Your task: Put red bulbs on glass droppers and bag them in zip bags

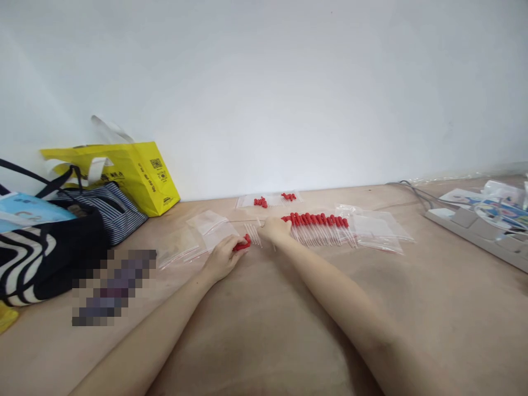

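My left hand is closed with its fingertips on small red pieces at the table's middle. To its right, my right hand is closed on a thin white stick, whose ends show on either side of the hand; the fingertips are mostly hidden. Between the hands lie several bare white sticks side by side. Right of my right hand stretches a row of white sticks with red tops, packed close together. Behind them, two small heaps of red pieces rest on a clear plastic bag.
Clear zip bags lie to the left and right of the sticks. At the left stand a yellow bag, a striped pouch and a black bag. A blurred-out object lies before them. A grey tray with cables sits far right.
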Motion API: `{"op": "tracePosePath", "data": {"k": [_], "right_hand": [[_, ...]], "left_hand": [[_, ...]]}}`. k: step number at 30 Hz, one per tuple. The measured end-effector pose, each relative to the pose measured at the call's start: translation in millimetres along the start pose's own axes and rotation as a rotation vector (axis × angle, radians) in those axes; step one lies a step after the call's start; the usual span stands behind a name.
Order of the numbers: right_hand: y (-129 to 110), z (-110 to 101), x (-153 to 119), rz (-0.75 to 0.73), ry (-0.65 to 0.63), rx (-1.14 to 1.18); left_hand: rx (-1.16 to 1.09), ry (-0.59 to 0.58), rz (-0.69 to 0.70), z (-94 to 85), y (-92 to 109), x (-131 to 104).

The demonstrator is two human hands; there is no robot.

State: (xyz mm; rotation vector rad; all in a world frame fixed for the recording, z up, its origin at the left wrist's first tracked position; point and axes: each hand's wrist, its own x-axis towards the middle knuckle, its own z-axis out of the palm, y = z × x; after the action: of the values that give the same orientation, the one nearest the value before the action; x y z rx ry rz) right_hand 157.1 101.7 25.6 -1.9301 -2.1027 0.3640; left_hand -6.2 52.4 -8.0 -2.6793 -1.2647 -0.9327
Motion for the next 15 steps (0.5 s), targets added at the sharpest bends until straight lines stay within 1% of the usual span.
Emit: {"op": "tracePosePath", "data": {"k": [2, 5, 6, 7, 10, 12, 15], "right_hand": [[15, -9, -12, -0.039, 0.037, 0.007], [49, -16, -37, -0.111, 0.08, 0.021], [62, -16, -47, -0.159, 0.088, 0.028], [75, -15, -56, -0.266, 0.12, 0.034], [107, -7, -78, -0.477, 0.162, 0.026], [119, -2, -86, -0.578, 0.172, 0.035], [121, 2, -92, -0.62, 0.233, 0.065]], "left_hand": [[-0.032, -0.007, 0.01, 0.0, 4, 1], [-0.084, -0.026, 0.02, 2.3, 12, 3], [-0.091, -0.036, 0.022, 4.1, 17, 4], [-0.087, -0.047, 0.027, 6.2, 21, 4], [-0.047, -0.082, 0.046, 14.6, 37, 4], [-0.033, -0.093, 0.039, 19.7, 47, 4], [-0.041, -0.089, 0.004, 24.3, 59, 4]]}}
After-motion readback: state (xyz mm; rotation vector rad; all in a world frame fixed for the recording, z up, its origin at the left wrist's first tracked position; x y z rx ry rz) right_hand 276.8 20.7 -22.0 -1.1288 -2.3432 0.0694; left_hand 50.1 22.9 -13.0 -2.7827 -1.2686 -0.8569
